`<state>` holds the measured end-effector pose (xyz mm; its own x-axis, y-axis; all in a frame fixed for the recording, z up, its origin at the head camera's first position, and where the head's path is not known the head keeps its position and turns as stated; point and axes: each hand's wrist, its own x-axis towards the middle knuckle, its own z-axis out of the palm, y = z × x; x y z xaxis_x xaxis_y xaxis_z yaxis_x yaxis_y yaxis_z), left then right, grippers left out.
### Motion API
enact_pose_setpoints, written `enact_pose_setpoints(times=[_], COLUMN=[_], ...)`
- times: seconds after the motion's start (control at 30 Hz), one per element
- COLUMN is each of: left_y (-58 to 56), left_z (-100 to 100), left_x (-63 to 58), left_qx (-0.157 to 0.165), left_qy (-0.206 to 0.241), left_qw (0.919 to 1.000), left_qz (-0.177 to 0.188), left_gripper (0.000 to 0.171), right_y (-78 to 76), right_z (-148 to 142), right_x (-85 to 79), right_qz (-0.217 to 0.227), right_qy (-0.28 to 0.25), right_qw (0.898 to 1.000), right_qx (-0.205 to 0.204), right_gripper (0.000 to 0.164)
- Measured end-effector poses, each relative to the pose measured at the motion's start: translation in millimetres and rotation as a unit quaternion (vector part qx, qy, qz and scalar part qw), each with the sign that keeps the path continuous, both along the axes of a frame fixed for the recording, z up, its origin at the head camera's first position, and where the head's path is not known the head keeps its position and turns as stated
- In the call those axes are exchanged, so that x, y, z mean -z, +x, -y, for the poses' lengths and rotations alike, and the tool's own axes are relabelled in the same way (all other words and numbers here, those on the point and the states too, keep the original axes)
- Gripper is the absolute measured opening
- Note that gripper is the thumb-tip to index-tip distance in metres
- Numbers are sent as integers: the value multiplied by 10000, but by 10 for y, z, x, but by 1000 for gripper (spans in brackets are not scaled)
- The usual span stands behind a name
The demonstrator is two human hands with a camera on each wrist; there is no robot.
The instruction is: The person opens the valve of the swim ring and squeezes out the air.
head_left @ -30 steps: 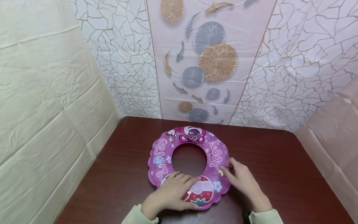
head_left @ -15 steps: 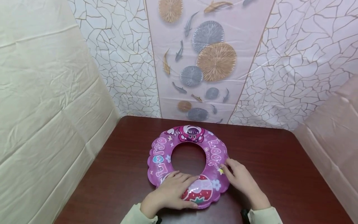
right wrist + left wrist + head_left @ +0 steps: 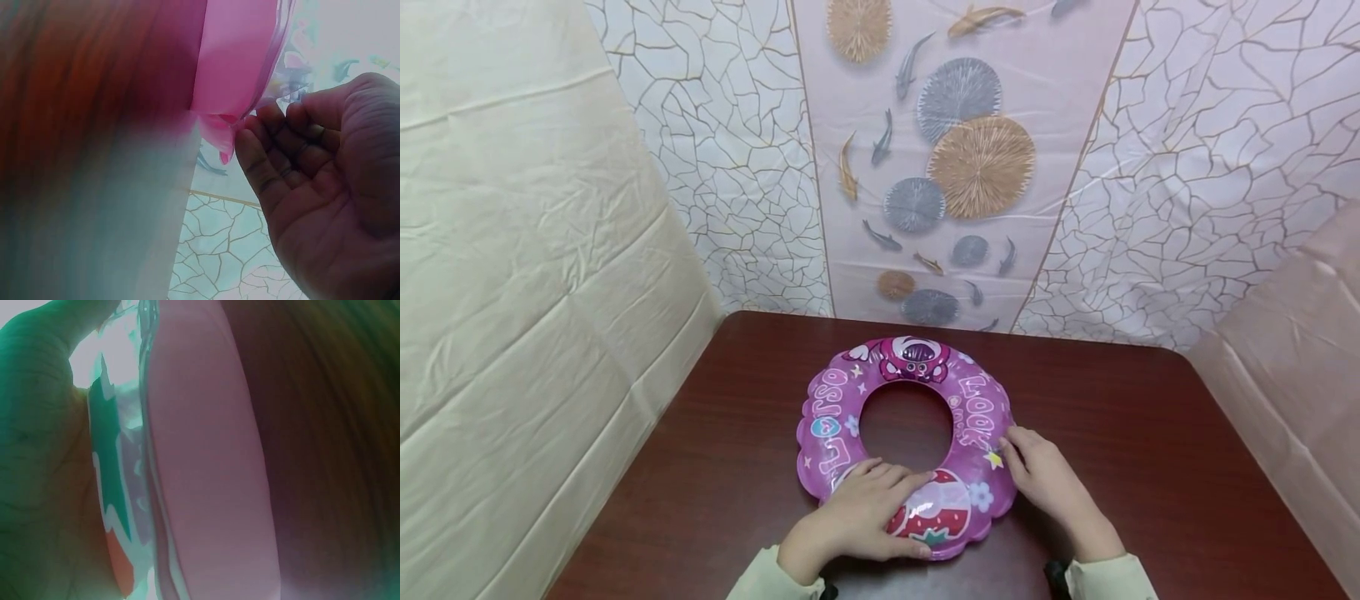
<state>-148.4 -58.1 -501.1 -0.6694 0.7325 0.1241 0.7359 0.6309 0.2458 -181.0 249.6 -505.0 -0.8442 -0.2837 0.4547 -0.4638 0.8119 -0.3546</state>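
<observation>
A pink and purple inflatable swim ring (image 3: 977, 408) with scalloped edges lies flat on the dark table, printed with a bear, letters, flowers and a strawberry. My left hand (image 3: 868, 512) rests across its near side, fingers laid toward the center hole and thumb along the near rim. In the left wrist view, the palm lies over the strawberry print, beside the ring's plain pink side (image 3: 206, 450). At the ring's right edge, my right hand (image 3: 1052, 483) pinches the rim between thumb and curled fingers. The right wrist view shows those fingertips (image 3: 250, 144) against the seam; exactly what they pinch is partly hidden.
The dark brown wooden table (image 3: 1135, 433) extends around the ring on both sides. Behind it hangs a patterned cloth (image 3: 925, 250) with fish and round shapes. Cream cloth walls (image 3: 587, 292) close in the left and right sides.
My right thumb has drawn back from the ring's top face toward its right edge, near the fingers. The left hand and the ring stay practically where they were.
</observation>
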Motion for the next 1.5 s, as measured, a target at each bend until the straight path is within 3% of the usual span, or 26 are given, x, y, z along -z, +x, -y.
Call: enact_pose_setpoints(times=[0.3,0.57,0.87,1.5], left_y=[-9,-15,-7,4], left_z=[-4,0,2,4], left_x=[16,36,33,27], left_qx=[-37,-70,-47,-39], left_qy=[13,-32,25,68], left_qw=[10000,9998,9997,9997], left_qz=[75,178,240,245], left_gripper=[89,90,88,86], right_y=[-21,-14,-14,-6], right_z=[-1,-1,-31,-34], right_x=[-9,0,11,38], right_qz=[-91,101,143,494], right_qy=[-66,-191,-205,-280], right_qw=[9999,9995,9992,9974], right_qx=[59,214,324,450], right_gripper=[19,7,24,11])
